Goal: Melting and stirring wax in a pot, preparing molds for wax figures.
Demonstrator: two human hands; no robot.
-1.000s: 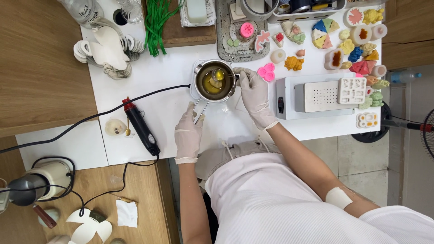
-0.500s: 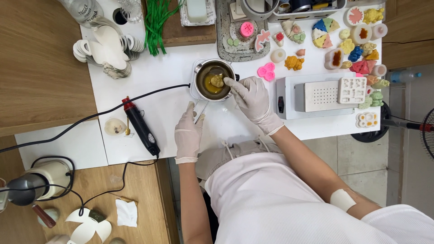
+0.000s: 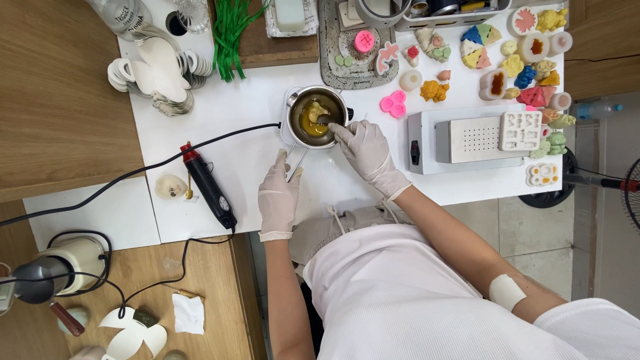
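Stirring yellow wax in small pot: right hand pinching stirrer, left hand closed on pot handle. Next, probably gentle stirring, pot kept steady.

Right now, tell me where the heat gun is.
In the head view, the heat gun lies on the white table, left of the left hand and lower left of the metal pot.
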